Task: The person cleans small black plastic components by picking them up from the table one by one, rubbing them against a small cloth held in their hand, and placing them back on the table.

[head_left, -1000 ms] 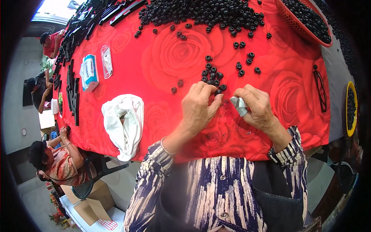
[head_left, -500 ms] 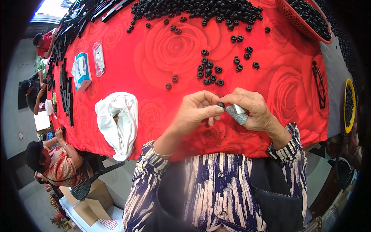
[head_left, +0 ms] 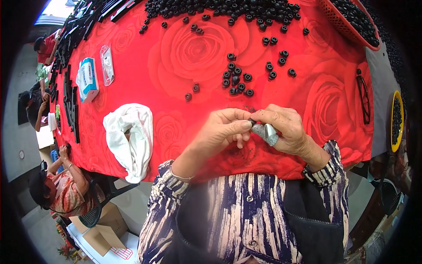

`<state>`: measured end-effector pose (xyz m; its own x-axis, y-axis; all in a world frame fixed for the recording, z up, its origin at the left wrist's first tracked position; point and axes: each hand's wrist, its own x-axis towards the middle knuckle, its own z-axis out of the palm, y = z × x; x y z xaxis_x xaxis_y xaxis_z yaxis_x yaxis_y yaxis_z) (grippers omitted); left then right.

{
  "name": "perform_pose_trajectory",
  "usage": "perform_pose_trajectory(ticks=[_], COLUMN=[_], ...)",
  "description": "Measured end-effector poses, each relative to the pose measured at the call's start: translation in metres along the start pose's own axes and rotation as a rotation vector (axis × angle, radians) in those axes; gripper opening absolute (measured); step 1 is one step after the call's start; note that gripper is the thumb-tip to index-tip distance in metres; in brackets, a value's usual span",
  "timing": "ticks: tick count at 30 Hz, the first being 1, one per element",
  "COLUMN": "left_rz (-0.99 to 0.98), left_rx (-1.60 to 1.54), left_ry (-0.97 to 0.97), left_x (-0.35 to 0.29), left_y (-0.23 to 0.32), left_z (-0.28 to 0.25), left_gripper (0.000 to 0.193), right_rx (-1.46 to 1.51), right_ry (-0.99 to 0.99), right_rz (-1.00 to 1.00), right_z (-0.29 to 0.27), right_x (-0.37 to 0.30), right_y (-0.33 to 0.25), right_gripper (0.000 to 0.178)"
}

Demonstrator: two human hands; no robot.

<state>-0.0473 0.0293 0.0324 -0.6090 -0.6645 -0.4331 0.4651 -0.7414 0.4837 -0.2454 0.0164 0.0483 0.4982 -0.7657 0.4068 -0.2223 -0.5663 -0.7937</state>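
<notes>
Between the thumb and forefinger of my left hand point(head_left: 222, 131) is a small round black part point(head_left: 252, 122), mostly covered by the fingers. My right hand point(head_left: 288, 130) is closed around a small tool with a grey speckled wrapping point(head_left: 266, 135) and a shiny silvery piece; its working end is hidden. Both hands meet above the near part of the red tablecloth, fingertips touching around the part. Just beyond them lies a loose group of black round parts point(head_left: 236, 80), each with a hole. Dark crumbs are scattered on the cloth beneath the hands.
A white cloth point(head_left: 115, 136) lies to the left, with a tissue pack point(head_left: 89, 81) beyond it. A heap of black parts point(head_left: 211, 8) covers the far edge. The red basket point(head_left: 340, 26) and yellow tray point(head_left: 392, 132) are at right, near glasses point(head_left: 363, 99). Co-workers sit at left.
The right fingers have closed in over the black part, covering more of it, and the tool has tilted slightly. The table scene has shifted a little left in view.
</notes>
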Motion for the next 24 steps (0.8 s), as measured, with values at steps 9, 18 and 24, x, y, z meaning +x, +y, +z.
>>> perform_pose_trajectory(ticks=[9,18,24], left_rz=[0.071,0.058,0.042], left_rx=[-0.020,0.004,-0.010], left_ry=[0.027,0.012,0.007], left_x=[-0.001,-0.002,0.000], left_y=[0.001,0.001,0.001], left_z=[0.002,0.002,0.003], left_gripper=[0.019,0.020,0.020], right_rx=[0.171,0.136,0.007], right_ry=[-0.178,-0.181,-0.179], right_rz=[0.335,0.352,0.258], right_z=[-0.022,-0.018,-0.014], right_x=[0.006,0.005,0.003], right_y=[-0.006,-0.001,0.002], right_gripper=[0.036,0.040,0.041])
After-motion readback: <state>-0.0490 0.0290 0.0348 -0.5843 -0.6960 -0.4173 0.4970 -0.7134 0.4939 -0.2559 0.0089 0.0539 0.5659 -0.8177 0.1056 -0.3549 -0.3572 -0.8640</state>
